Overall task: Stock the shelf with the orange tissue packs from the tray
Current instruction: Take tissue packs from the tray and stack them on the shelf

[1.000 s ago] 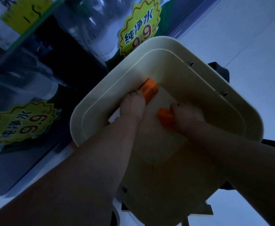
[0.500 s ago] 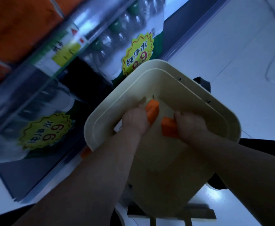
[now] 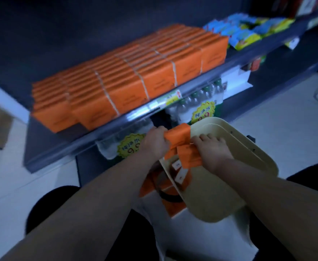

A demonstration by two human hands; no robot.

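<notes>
Two grips curled tight: left hand [image 3: 155, 141] holds upper pack [image 3: 178, 133], right hand [image 3: 213, 150] lower pack [image 3: 188, 155], at tray [image 3: 220, 200].

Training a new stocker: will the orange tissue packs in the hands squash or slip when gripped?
Probably firm enough: the orange tissue packs keep flat faces between the left hand and right hand. Likely light, as fingers alone hold several. Slipperiness I cannot judge; the picture is blurred.

Shelf [image 3: 139, 112] — orange tissue packs [image 3: 131, 72]
</notes>
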